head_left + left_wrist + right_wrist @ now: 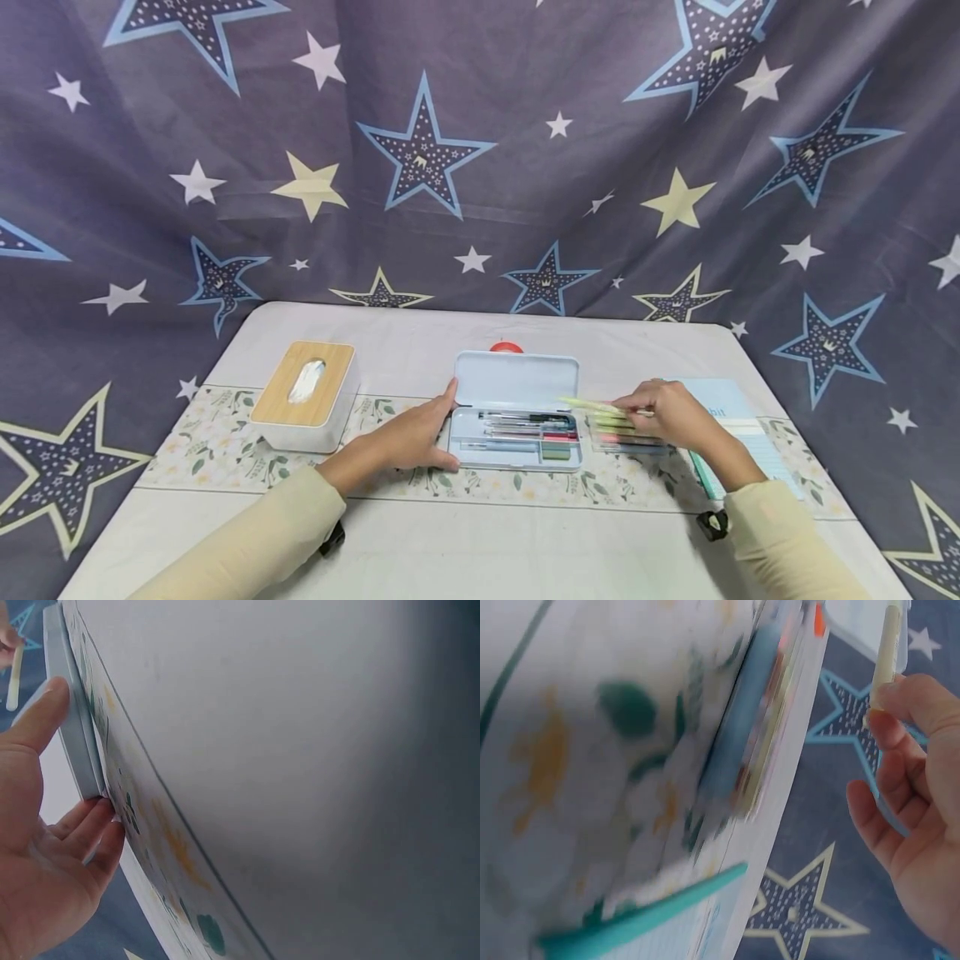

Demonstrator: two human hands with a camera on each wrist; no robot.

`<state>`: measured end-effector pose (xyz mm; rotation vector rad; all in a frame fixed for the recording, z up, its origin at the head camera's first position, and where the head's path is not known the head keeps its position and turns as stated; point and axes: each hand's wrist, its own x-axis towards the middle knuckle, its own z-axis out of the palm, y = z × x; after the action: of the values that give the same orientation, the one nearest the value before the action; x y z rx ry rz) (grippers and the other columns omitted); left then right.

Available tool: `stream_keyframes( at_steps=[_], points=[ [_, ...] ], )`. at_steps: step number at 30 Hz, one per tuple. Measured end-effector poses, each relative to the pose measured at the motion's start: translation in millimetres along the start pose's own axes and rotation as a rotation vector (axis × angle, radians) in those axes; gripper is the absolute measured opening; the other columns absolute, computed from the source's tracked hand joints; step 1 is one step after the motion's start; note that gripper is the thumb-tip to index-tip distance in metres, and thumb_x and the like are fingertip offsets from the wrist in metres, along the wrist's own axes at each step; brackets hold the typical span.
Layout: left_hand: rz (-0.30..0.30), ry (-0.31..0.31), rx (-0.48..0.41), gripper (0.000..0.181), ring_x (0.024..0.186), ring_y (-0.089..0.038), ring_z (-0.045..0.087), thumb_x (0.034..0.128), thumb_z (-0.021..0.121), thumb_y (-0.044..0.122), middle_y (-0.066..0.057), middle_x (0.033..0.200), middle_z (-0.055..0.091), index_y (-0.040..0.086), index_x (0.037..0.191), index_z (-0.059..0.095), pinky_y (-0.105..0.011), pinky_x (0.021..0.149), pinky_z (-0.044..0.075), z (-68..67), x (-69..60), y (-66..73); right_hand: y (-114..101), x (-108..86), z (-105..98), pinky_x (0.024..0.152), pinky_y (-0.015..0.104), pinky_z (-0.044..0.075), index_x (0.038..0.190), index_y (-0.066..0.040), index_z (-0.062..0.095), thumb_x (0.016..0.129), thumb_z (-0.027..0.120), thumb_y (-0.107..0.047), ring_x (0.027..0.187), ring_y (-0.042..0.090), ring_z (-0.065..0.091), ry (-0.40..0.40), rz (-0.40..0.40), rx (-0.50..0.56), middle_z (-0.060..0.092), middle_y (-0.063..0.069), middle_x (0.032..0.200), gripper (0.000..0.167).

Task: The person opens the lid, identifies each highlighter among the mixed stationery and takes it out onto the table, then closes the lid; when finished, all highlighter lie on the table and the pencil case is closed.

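A light blue pencil case lies with its lid raised, several pens and a green eraser-like block inside. My left hand holds the case's left end, thumb at the front corner and fingers toward the back; in the left wrist view the thumb lies along the case's edge. Between thumb and fingers, my right hand pinches a pale yellow pen, tilted, its tip pointing toward the case. Below that hand lies a group of pens in several colours, partly covered by it.
A tissue box with a wooden top stands at the left. Right of the pens, a light blue notebook and a lined pad with a green edge lie partly under my right arm. Something red shows behind the lid.
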<state>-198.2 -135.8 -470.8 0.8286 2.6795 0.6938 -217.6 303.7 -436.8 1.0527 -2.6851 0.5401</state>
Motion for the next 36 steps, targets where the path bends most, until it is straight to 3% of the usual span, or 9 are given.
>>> stream_keyframes(
  at_steps=[4, 9, 16, 31, 36],
  points=[
    [0.002, 0.001, 0.001, 0.133, 0.148, -0.025, 0.042, 0.0802, 0.082, 0.054, -0.01, 0.156, 0.045, 0.002, 0.163, -0.008, -0.043, 0.122, 0.034, -1.0, 0.5, -0.1, 10, -6.5, -7, 0.052, 0.019, 0.038, 0.104, -0.014, 0.082, 0.084, 0.078, 0.0, 0.061, -0.006, 0.045, 0.017, 0.016, -0.044, 0.071, -0.007, 0.078, 0.024],
    [0.005, 0.0, -0.001, 0.133, 0.149, -0.026, 0.04, 0.08, 0.082, 0.055, -0.011, 0.157, 0.045, 0.001, 0.162, -0.007, -0.044, 0.122, 0.034, -2.6, 0.4, 0.0, 24, -15.1, -15, 0.052, 0.02, 0.035, 0.104, -0.015, 0.082, 0.086, 0.076, -0.003, 0.058, -0.005, 0.036, -0.005, 0.09, -0.096, 0.066, -0.01, 0.075, 0.023],
    [-0.005, -0.009, 0.009, 0.132, 0.153, -0.028, 0.033, 0.0804, 0.081, 0.055, -0.014, 0.161, 0.039, 0.002, 0.163, -0.008, -0.044, 0.124, 0.031, -3.2, -0.6, 0.3, 44, -21.6, -17, 0.054, 0.023, 0.041, 0.105, -0.014, 0.082, 0.088, 0.075, -0.006, 0.062, -0.004, 0.047, -0.079, 0.179, -0.136, 0.073, -0.005, 0.083, 0.02],
    [0.013, -0.001, -0.002, 0.131, 0.148, -0.026, 0.041, 0.0809, 0.083, 0.051, -0.011, 0.158, 0.044, 0.001, 0.162, -0.007, -0.044, 0.121, 0.035, -2.4, -2.1, 0.7, 62, -11.1, 3, 0.05, 0.023, 0.039, 0.109, -0.013, 0.081, 0.092, 0.073, -0.008, 0.053, 0.002, 0.044, -0.173, 0.328, -0.055, 0.072, -0.002, 0.085, 0.02],
    [0.012, 0.002, -0.018, 0.131, 0.145, -0.025, 0.045, 0.0808, 0.084, 0.049, -0.01, 0.155, 0.046, 0.001, 0.163, -0.007, -0.044, 0.12, 0.037, -2.2, -2.8, 1.3, 64, -7.5, 6, 0.054, 0.025, 0.042, 0.109, -0.013, 0.081, 0.093, 0.072, -0.008, 0.058, 0.003, 0.048, -0.188, 0.355, -0.056, 0.075, 0.003, 0.091, 0.02]
  ],
)
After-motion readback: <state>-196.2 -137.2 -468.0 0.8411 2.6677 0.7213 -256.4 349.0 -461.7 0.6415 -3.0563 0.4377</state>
